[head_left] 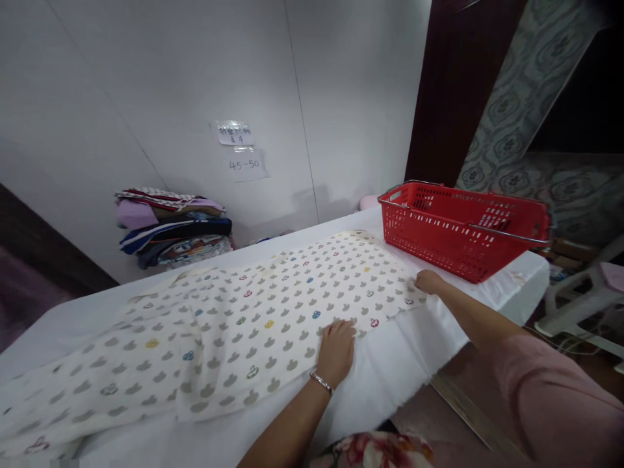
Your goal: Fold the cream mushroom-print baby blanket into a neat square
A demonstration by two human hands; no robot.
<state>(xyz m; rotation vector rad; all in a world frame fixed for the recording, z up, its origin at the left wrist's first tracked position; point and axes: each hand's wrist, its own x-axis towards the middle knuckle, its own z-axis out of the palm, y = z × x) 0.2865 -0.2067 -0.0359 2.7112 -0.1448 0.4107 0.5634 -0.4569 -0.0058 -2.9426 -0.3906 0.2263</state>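
Note:
A long cream cloth (287, 305) printed with grey and a few coloured mushroom shapes lies spread along the white-covered table, wrinkled toward its left part. My left hand (336, 348), with a silver bracelet at the wrist, rests palm down on the cloth by its near edge, fingers stretched out. At the cloth's right end, my right hand (429, 283) is closed on the near corner. Its fingertips are partly hidden from view.
A red plastic basket (439, 237) with metal handles stands on the right end of the table (390, 351). Folded clothes (175, 227) are stacked by the wall behind. Paper signs (246, 164) hang above. A white plastic stool (575, 305) is at right.

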